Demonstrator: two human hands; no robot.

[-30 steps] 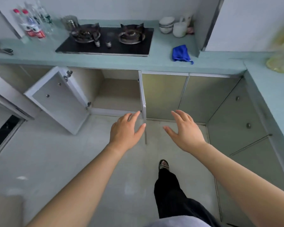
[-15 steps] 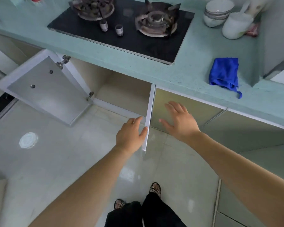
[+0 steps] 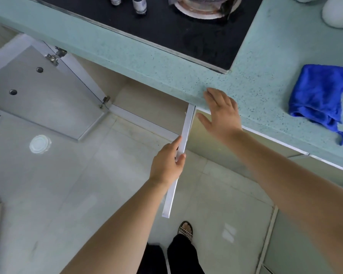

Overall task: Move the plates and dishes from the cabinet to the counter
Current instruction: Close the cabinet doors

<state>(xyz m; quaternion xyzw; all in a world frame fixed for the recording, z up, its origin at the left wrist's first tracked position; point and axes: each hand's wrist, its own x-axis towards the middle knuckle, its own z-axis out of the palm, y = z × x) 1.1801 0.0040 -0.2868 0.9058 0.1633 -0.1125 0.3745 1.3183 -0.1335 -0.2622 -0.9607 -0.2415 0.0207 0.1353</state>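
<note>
Bright, even light, glare patches on the floor, wide-angle bending and slight softness at edges.

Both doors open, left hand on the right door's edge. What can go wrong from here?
The right hand is by the hinge side of the right door; swung wider by the left hand, the door could pinch it against the neighbouring cabinet front.
The door's outer corner ends near the foot; stepping in may knock it.
The left door juts over the floor, a bump hazard.
</note>
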